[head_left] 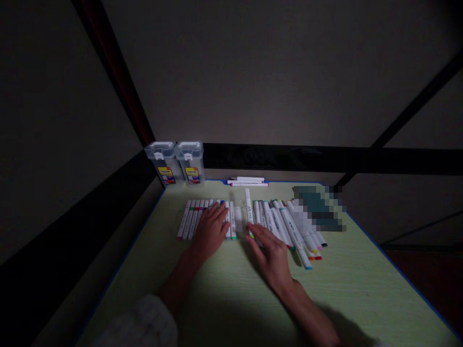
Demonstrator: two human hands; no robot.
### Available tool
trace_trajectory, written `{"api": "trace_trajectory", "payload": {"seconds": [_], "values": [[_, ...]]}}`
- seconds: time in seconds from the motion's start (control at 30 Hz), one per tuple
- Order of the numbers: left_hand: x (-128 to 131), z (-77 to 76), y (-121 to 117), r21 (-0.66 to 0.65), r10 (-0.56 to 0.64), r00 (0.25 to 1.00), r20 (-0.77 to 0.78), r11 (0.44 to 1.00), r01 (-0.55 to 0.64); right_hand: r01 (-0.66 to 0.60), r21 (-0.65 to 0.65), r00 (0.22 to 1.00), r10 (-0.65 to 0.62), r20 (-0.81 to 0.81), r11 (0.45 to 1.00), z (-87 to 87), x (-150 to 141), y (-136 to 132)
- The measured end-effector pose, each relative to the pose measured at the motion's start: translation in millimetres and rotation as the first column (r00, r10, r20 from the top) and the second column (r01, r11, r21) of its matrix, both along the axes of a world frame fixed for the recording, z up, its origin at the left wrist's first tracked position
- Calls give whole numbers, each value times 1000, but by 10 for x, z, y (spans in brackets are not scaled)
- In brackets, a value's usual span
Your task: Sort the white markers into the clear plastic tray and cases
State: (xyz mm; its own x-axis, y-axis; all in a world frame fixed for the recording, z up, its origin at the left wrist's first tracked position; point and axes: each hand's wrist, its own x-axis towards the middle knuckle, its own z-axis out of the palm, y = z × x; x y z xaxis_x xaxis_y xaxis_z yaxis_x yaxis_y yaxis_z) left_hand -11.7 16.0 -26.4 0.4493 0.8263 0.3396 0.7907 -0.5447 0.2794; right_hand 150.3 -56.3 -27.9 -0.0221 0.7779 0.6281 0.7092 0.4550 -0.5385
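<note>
My left hand (211, 226) lies flat, fingers stretched over a neat row of white markers (187, 221) with coloured ends, set side by side in what looks like a clear tray (238, 219). It covers the middle of that row. Between thumb and fingers, my right hand (271, 250) pinches the near, yellow-green end of a white marker (248, 205), which points away from me just right of the tray. Beside that hand, a loose heap of white markers (285, 224) spreads to the right, some lying across others.
Two clear lidded boxes (190, 164) with yellow labels stand at the table's back left corner. Several markers (248, 181) lie along the back edge. A blurred-out dark green item (318, 207) rests at the right. The pale table (224, 299) has a blue rim; a wall rises behind.
</note>
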Motion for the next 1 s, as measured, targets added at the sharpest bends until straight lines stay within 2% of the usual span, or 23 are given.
{"api": "trace_trajectory", "payload": {"seconds": [0.1,0.2,0.37,0.67,1.0], "values": [[-8,-22,-29,-24,29,992,-120,999,-32,-14,-8,1000,14,0,1000,3,1,1],[1,-38,-45,-33,31,986,-165,999,-37,-24,-16,1000,24,-8,1000,4,-3,3],[3,-35,-43,-16,33,985,-168,999,-36,-43,-29,999,43,-7,999,1,3,5],[-4,68,-40,34,63,983,-173,998,-58,-90,-66,996,89,-24,994,-19,11,1],[-86,-145,79,68,107,971,-212,993,-95,-98,-60,995,98,-8,993,-26,4,3]]}}
